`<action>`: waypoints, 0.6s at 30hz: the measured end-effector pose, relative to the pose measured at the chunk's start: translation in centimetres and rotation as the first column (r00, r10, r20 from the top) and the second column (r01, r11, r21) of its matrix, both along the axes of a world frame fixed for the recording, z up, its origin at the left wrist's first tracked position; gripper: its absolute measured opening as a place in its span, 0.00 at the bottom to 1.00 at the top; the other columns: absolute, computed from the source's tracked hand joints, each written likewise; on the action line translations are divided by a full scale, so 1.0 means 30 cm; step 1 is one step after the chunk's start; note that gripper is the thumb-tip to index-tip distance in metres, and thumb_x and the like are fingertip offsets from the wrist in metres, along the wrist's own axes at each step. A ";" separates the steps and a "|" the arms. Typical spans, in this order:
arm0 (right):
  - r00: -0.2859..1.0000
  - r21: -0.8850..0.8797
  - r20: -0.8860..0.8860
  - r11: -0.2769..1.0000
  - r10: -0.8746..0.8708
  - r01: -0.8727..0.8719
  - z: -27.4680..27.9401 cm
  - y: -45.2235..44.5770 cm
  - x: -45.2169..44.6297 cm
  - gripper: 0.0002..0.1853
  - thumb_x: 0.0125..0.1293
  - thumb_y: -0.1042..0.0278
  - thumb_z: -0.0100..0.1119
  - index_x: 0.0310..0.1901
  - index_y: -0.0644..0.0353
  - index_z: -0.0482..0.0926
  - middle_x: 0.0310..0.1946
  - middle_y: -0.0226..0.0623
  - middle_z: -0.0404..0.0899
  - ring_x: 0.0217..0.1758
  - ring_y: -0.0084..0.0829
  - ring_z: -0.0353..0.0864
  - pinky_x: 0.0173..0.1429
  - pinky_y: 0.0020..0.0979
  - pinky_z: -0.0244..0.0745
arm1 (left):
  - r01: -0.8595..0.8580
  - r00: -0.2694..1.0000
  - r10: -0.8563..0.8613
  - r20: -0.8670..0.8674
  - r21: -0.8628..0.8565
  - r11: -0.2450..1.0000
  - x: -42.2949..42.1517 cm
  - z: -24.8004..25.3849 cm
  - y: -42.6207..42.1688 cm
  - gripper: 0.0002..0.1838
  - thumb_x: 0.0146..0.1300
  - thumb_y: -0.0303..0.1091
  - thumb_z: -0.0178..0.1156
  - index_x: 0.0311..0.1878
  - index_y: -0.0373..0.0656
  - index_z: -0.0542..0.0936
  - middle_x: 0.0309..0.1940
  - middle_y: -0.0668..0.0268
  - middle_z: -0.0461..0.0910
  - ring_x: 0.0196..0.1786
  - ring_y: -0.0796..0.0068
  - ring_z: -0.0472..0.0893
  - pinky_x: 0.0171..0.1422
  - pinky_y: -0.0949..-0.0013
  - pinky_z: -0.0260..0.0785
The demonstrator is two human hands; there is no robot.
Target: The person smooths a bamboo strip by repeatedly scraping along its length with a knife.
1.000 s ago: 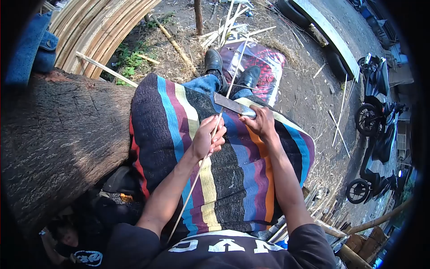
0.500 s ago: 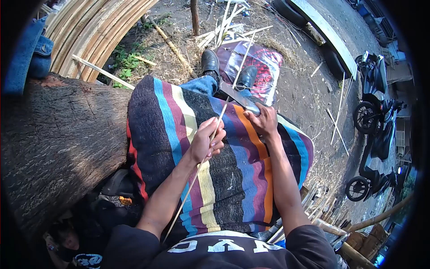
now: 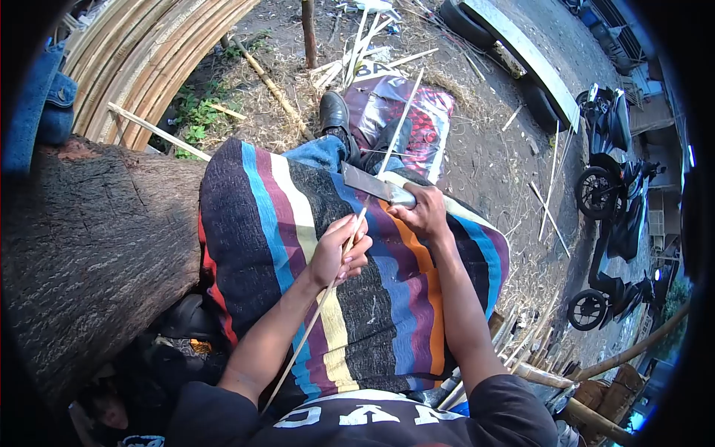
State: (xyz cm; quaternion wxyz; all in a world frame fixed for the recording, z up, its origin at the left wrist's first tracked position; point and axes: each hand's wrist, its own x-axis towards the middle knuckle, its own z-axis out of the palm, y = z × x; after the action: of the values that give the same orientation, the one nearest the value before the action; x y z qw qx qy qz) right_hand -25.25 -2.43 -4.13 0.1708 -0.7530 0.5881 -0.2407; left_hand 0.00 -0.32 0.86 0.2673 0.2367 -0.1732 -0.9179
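Observation:
Over the lap lies a striped cloth [image 3: 372, 298]. My left hand [image 3: 340, 251] is closed around a thin pale strip [image 3: 313, 320], which runs back toward the shirt and ends just beyond the fingers. My right hand [image 3: 422, 211] grips the handle of a broad flat-bladed knife [image 3: 366, 182], its blade pointing left just past the strip's tip. Another pale strip [image 3: 403, 119] extends outward beyond the blade; whether it touches the blade or joins the held strip I cannot tell.
A thick log [image 3: 97, 246] lies at the left, with curved wooden slats [image 3: 149, 67] behind it. Loose strips [image 3: 357, 48] lie on the ground ahead. Motorcycles [image 3: 614, 194] stand at the right. Part of another person [image 3: 112, 413] shows at the lower left.
The knife has moved along the strip, outward and then back toward me. The view has shifted slightly. Both hands keep their grips.

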 end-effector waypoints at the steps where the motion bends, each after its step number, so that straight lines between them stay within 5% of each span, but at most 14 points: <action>1: 1.000 0.044 -0.015 0.999 0.010 -0.009 0.032 0.001 -0.001 0.36 0.60 0.28 0.61 0.33 0.64 0.82 0.22 0.52 0.78 0.26 0.52 0.81 0.32 0.49 0.73 | 0.022 1.000 -0.021 -0.022 0.008 1.000 0.003 0.000 0.008 0.18 0.81 0.50 0.36 0.37 0.49 0.63 0.14 0.76 0.57 0.09 0.87 0.53 0.11 0.80 0.47; 2: 1.000 0.041 -0.011 0.999 0.001 -0.001 -0.048 -0.010 -0.037 0.36 0.60 0.28 0.61 0.33 0.64 0.82 0.22 0.52 0.78 0.26 0.52 0.81 0.32 0.49 0.73 | 0.031 0.999 -0.030 -0.018 0.005 1.000 0.001 0.007 0.020 0.18 0.81 0.50 0.36 0.37 0.49 0.63 0.14 0.76 0.57 0.09 0.87 0.53 0.11 0.80 0.47; 4: 0.940 -0.464 -0.020 0.836 -0.341 0.293 -0.252 -0.066 -0.169 0.42 0.63 0.22 0.51 0.28 0.65 0.82 0.17 0.53 0.75 0.30 0.54 0.82 0.38 0.51 0.72 | 0.066 0.995 -0.059 0.080 -0.087 0.994 -0.016 0.045 0.041 0.18 0.81 0.49 0.37 0.36 0.48 0.63 0.14 0.75 0.58 0.09 0.87 0.53 0.11 0.80 0.48; 6: 0.715 0.238 0.161 0.730 -0.680 0.641 -0.148 -0.116 -0.256 0.46 0.64 0.18 0.45 0.25 0.66 0.81 0.17 0.52 0.76 0.30 0.53 0.81 0.40 0.50 0.71 | 0.119 0.991 -0.112 0.073 -0.091 0.989 -0.031 0.060 0.061 0.19 0.81 0.51 0.39 0.36 0.48 0.63 0.15 0.75 0.57 0.10 0.87 0.53 0.11 0.80 0.47; 7: 0.543 0.149 0.136 0.559 -0.828 0.815 -0.133 -0.117 -0.251 0.49 0.66 0.16 0.37 0.19 0.66 0.76 0.14 0.45 0.74 0.24 0.45 0.79 0.34 0.47 0.69 | 0.157 0.986 -0.152 0.066 -0.092 0.983 -0.044 0.064 0.071 0.19 0.80 0.51 0.39 0.36 0.48 0.63 0.15 0.75 0.57 0.10 0.87 0.53 0.11 0.80 0.47; 8: 0.482 0.313 0.265 0.548 -0.835 0.776 -0.105 -0.106 -0.263 0.50 0.66 0.16 0.36 0.15 0.65 0.71 0.12 0.39 0.70 0.20 0.36 0.76 0.30 0.43 0.67 | 0.194 0.980 -0.189 0.060 -0.092 0.977 -0.055 0.070 0.078 0.19 0.80 0.51 0.39 0.36 0.48 0.63 0.15 0.75 0.58 0.10 0.87 0.53 0.11 0.80 0.47; 12: 0.553 0.374 0.438 0.703 -0.709 0.605 -0.065 -0.042 -0.207 0.47 0.71 0.21 0.36 0.15 0.64 0.70 0.11 0.35 0.68 0.18 0.33 0.71 0.28 0.42 0.64 | 0.137 0.987 -0.133 -0.091 0.039 0.990 -0.063 0.049 0.064 0.18 0.81 0.48 0.39 0.38 0.46 0.64 0.14 0.74 0.58 0.09 0.86 0.54 0.10 0.81 0.50; 14: 0.774 0.159 0.327 0.839 -0.542 0.521 -0.095 -0.024 -0.180 0.40 0.74 0.32 0.45 0.19 0.66 0.72 0.13 0.41 0.70 0.20 0.39 0.76 0.27 0.43 0.67 | 0.079 0.996 -0.078 -0.049 0.028 0.996 -0.047 0.040 0.037 0.17 0.81 0.47 0.38 0.38 0.45 0.64 0.15 0.73 0.58 0.09 0.86 0.55 0.10 0.81 0.51; 16: 0.953 -0.082 0.182 0.962 -0.244 0.262 -0.008 -0.016 -0.088 0.36 0.70 0.33 0.53 0.24 0.65 0.75 0.14 0.46 0.72 0.20 0.48 0.76 0.30 0.47 0.70 | 0.012 0.999 -0.010 0.048 -0.039 0.999 -0.031 0.032 0.016 0.17 0.81 0.47 0.39 0.39 0.46 0.65 0.16 0.73 0.59 0.10 0.85 0.55 0.13 0.80 0.50; 18: 0.990 -0.079 0.016 0.987 -0.137 0.138 0.009 0.003 -0.023 0.34 0.63 0.30 0.59 0.30 0.62 0.78 0.18 0.48 0.76 0.23 0.54 0.77 0.32 0.48 0.73 | -0.040 0.990 0.051 0.129 -0.087 0.995 -0.021 0.015 -0.003 0.18 0.82 0.47 0.38 0.40 0.45 0.66 0.18 0.73 0.60 0.11 0.85 0.56 0.13 0.78 0.51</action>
State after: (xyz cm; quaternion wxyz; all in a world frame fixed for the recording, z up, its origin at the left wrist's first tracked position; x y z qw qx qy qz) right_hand -25.93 -2.33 -3.87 0.1266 -0.7157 0.6275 -0.2792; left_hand -0.64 -0.40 1.30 0.2859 0.2889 -0.2234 -0.8860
